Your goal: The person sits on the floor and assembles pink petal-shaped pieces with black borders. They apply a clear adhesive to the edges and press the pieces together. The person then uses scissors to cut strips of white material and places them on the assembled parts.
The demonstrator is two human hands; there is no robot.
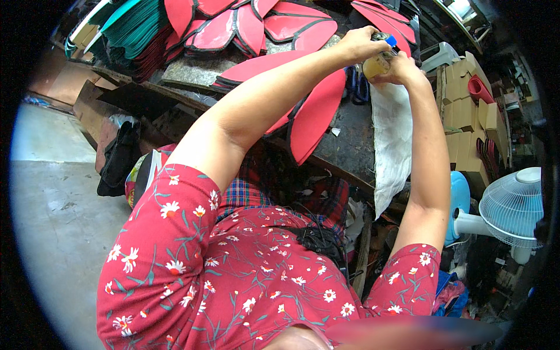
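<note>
At the far side of the worktable, both my hands are closed around a see-through jar (376, 66) with yellowish contents and a blue part near its top. My left hand (359, 45) grips the upper end beside the blue part. My right hand (402, 71) wraps the body from the right, its fingers partly hidden. Just left of the jar lie dark blue scissor handles (360, 87). A strip of white cloth (392, 134) hangs from the table below my right hand. Red leaf-shaped pieces with black edges (318, 116) lie under and beside my left forearm.
More red pieces (233, 29) are heaped at the back, next to stacks of green sheets (131, 29). Cardboard boxes (466, 134) and a blue-and-white fan (513, 204) stand on the right. Grey floor (70, 233) shows on the left.
</note>
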